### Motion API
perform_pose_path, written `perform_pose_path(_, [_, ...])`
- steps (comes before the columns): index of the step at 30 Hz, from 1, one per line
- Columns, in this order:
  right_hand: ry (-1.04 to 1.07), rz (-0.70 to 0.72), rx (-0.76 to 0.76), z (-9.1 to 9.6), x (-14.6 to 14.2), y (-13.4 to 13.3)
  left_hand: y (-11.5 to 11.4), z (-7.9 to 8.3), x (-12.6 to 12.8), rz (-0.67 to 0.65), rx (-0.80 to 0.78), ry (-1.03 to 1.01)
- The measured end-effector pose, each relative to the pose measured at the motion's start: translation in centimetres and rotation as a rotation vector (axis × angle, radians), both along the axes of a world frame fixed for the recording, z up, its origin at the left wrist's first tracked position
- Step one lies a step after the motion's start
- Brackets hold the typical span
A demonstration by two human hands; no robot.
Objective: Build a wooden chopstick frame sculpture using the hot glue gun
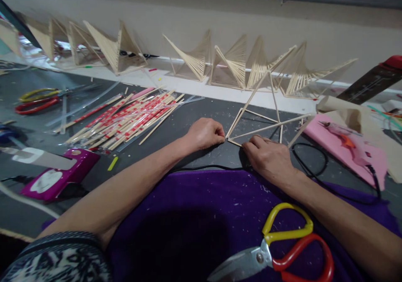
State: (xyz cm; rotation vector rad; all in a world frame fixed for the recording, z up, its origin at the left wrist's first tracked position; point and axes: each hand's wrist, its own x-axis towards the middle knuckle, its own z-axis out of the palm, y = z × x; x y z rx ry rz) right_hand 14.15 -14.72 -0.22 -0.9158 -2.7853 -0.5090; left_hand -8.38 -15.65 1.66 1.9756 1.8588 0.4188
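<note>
A frame of thin wooden sticks [265, 119], shaped like an open pyramid, stands on the dark work surface [201, 123] in front of me. My left hand [205, 134] is closed, pinching the frame's near left corner where the sticks meet. My right hand [270, 158] is closed too, its fingers pressed on the bottom stick just right of that corner. Both forearms reach across a purple cloth [204, 215].
A pile of wrapped chopsticks [132, 119] lies to the left. Finished stick models [232, 62] line the back wall. Scissors with yellow and red handles [276, 248] rest on the cloth; another pair [37, 100] lies far left. A glue gun [345, 142] rests on pink foam at right, a magenta device [59, 173] at left.
</note>
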Motion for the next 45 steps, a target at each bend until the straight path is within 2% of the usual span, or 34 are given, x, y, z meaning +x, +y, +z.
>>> perform_pose_path(5, [-0.024,-0.008,-0.004,0.2,0.0,0.1,0.0,0.5,-0.4,-0.039,-0.024,-0.017])
perform_pose_path(8, [-0.035,-0.013,-0.023,0.3,0.1,0.2,0.8,0.6,-1.0,-0.076,0.060,0.003])
perform_pose_path(12, [-0.053,-0.015,-0.043,0.4,0.1,0.2,2.7,0.0,-1.2,-0.279,0.225,0.135])
perform_pose_path(16, [-0.071,-0.028,-0.068,0.5,0.0,0.2,4.0,-0.8,-0.8,-0.432,0.228,0.253])
perform_pose_path(25, [-0.108,-0.051,-0.068,0.8,1.0,0.2,3.6,-1.0,-1.5,-0.484,0.259,0.285])
perform_pose_path(33, [-0.118,-0.021,-0.007,1.2,2.0,0.3,2.1,-0.1,-0.1,-0.528,0.259,0.325])
perform_pose_path(39, [-0.165,0.023,0.021,1.1,3.1,1.7,1.5,0.0,0.7,-0.618,0.325,0.363])
perform_pose_path(45, [-0.197,0.023,0.013,0.8,3.7,3.1,1.6,-0.8,0.9,-0.595,0.320,0.384])
